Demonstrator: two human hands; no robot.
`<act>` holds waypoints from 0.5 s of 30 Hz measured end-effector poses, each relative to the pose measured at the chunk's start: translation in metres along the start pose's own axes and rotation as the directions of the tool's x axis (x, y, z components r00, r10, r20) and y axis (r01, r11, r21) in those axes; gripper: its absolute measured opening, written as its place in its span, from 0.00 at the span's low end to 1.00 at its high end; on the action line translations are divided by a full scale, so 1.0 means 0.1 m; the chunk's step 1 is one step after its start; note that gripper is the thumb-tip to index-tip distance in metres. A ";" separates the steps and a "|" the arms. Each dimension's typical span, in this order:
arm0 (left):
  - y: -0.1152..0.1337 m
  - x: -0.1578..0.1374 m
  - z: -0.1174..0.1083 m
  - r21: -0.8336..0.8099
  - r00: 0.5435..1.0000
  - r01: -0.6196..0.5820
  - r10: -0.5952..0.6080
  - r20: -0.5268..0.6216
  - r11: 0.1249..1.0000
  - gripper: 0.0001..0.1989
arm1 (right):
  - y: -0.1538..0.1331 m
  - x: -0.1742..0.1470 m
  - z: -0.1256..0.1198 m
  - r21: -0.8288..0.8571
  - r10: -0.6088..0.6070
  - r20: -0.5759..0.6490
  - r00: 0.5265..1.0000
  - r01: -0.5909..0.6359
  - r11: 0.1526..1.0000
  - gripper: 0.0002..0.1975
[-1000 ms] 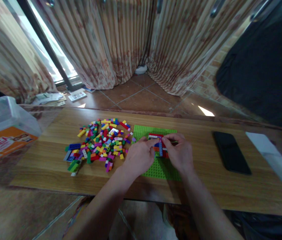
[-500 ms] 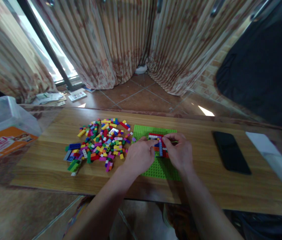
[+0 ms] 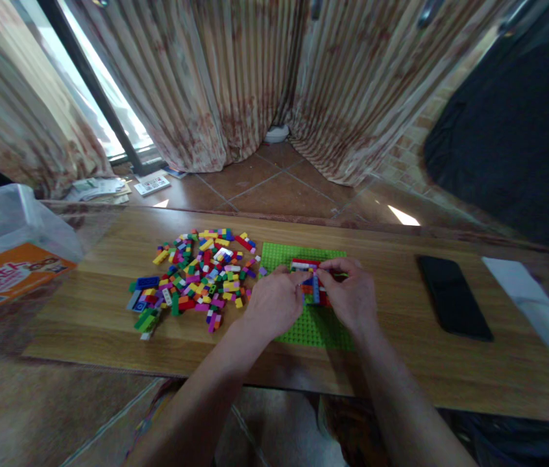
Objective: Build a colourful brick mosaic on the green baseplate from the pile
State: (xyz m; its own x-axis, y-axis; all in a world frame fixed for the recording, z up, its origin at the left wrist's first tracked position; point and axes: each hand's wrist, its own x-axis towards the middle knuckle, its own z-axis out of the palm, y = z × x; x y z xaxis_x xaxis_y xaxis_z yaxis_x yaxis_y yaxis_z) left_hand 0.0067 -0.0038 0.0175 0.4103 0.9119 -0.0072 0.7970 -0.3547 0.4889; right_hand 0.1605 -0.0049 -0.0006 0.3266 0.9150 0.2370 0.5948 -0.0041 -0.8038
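On the green baseplate (image 3: 311, 332) sits a low build of toy bricks (image 3: 307, 262) in red, blue, white and orange. A light-blue brick (image 3: 316, 293) runs lengthwise over its right part. My left hand (image 3: 277, 303) lies against the build's left side, index finger stretched onto the top and the other fingers curled around that side. From the right, my right hand (image 3: 351, 295) pinches with thumb and index finger at the build's upper edge. What sits between those fingertips is too small and covered to make out. Both hands hide parts of the build.
Many loose bricks (image 3: 206, 279) lie spread left of the baseplate. A clear plastic box (image 3: 6, 217) with an orange label stands at the far left. To the right are a black phone (image 3: 453, 297) and white paper (image 3: 518, 279) on the wooden table (image 3: 391, 370).
The whole view has shifted slightly. Both hands keep nearly the same places at the build, with only tiny movement of the fingers.
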 end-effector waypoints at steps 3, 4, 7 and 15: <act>0.00 0.00 0.00 0.005 1.000 0.007 -0.007 -0.003 1.000 0.23 | 0.00 0.00 0.00 0.006 0.023 0.007 1.000 -0.023 1.000 0.06; 0.01 0.00 0.00 0.002 1.000 0.005 -0.005 -0.006 1.000 0.23 | -0.01 0.00 0.01 0.011 0.027 0.009 1.000 -0.027 1.000 0.06; 0.01 0.00 0.00 -0.013 1.000 0.005 -0.005 -0.009 1.000 0.24 | -0.01 0.00 0.01 0.016 0.023 0.012 1.000 -0.024 1.000 0.06; -0.09 0.03 -0.03 -0.338 0.996 0.017 -0.047 -0.081 0.941 0.21 | 0.01 0.03 -0.01 -0.011 0.020 0.051 0.998 -0.020 1.000 0.06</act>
State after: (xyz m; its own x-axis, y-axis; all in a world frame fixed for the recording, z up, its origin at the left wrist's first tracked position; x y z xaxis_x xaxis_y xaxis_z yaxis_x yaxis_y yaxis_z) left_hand -0.0002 0.0026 0.0158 0.3352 0.9413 0.0406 0.6072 -0.2487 0.7546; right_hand 0.1635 -0.0025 0.0000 0.3005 0.9342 0.1923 0.5965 -0.0267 -0.8022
